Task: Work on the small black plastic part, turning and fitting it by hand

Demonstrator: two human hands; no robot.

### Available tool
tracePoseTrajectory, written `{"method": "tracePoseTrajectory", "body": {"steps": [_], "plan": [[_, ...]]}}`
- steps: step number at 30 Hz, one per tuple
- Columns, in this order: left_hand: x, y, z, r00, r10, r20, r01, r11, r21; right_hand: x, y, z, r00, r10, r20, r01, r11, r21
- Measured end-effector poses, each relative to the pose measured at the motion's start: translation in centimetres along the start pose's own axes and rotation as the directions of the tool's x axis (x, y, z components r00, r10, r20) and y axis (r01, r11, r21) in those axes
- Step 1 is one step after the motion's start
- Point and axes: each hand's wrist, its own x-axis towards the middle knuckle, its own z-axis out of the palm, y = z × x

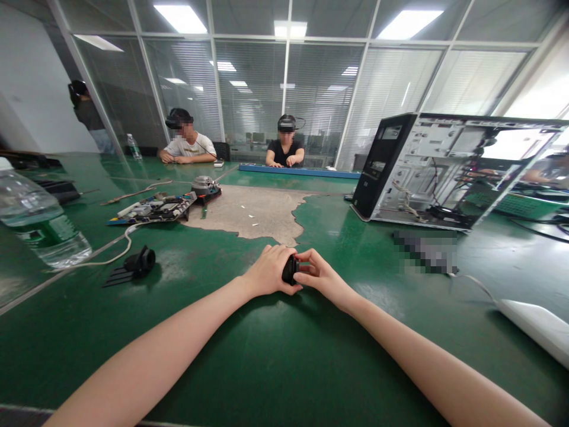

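Near the middle of the green table (213, 367), a small black part (290, 270) is held between my two hands. My left hand (269, 270) is wrapped round it from the left, the thumb low and the fingers over the top. From the right, my right hand (320, 274) pinches its edge with thumb and fingertips. Most of the part is covered by my fingers, so I cannot tell its exact kind. A black piece with a round opening and flat prongs (136, 264) lies to the left of my hands.
A circuit board (155, 207) and a round cooler (206, 186) lie at the back left. At left stands a water bottle (40, 216). An open computer case (391, 169) stands right, with a white device (533, 326) nearer me. Two people sit across the table.
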Motion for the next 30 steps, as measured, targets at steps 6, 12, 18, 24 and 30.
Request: {"method": "tracePoseTrajectory", "body": {"steps": [6,12,18,24,30], "plan": [[-0.01,-0.02,0.01,1.0,-0.004,0.003,0.004,1.0,0.002,-0.1,0.08,0.19,1.0,-0.009,0.008,0.009,0.999,0.041],[0.08,0.04,-0.05,1.0,-0.003,-0.004,0.003,1.0,-0.008,-0.02,0.23,0.24,0.998,-0.033,-0.046,0.033,0.999,-0.003],[0.11,0.14,-0.08,1.0,0.007,-0.016,-0.007,1.0,-0.013,-0.01,0.1,0.08,0.999,0.002,-0.039,-0.003,1.0,-0.006],[0.04,0.12,0.0,1.0,0.001,-0.01,-0.001,1.0,0.001,-0.17,0.0,0.27,0.999,-0.019,-0.025,0.02,0.999,0.025],[0.14,0.15,-0.12,1.0,-0.005,-0.006,0.005,1.0,-0.016,-0.03,0.49,0.27,0.997,-0.004,-0.076,0.001,0.999,-0.042]]}}
